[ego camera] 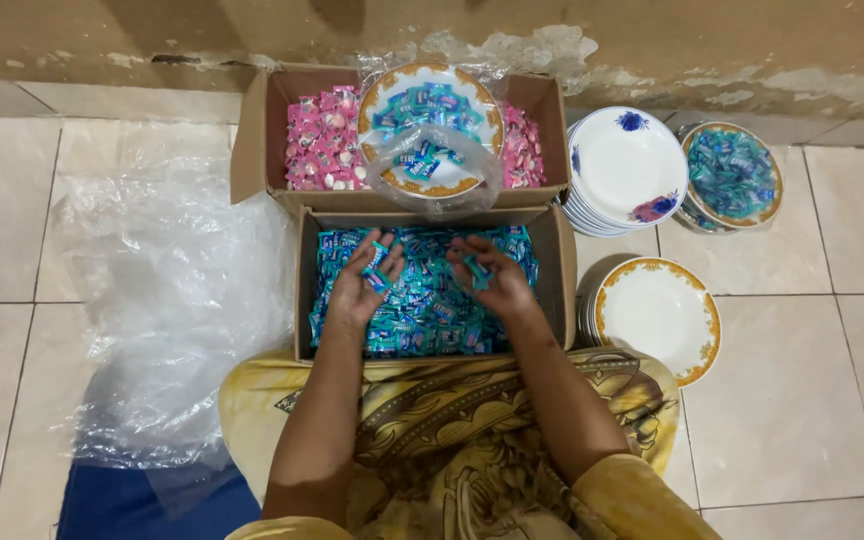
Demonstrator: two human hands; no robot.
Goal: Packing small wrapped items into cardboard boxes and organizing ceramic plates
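Observation:
A cardboard box (564, 270) full of blue wrapped candies (430, 312) sits right in front of my lap. My left hand (360, 285) rests palm up over the candies at the box's left, fingers curled around a few blue pieces. Over the right half, my right hand (497, 277) pinches a blue candy between its fingertips. Behind this box stands a second cardboard box (252, 140) holding pink wrapped candies (320, 142). On them lies a gold-rimmed plate (377, 100) with blue candies, and a clear plastic bag (437, 160) is draped over its front.
A stack of white flowered plates (624, 165) stands to the right, beside a gold-rimmed plate of blue candies (734, 175). Another gold-rimmed plate stack (660, 315) lies at the near right. Crumpled clear plastic sheeting (167, 290) covers the tiles on the left. A wall runs behind.

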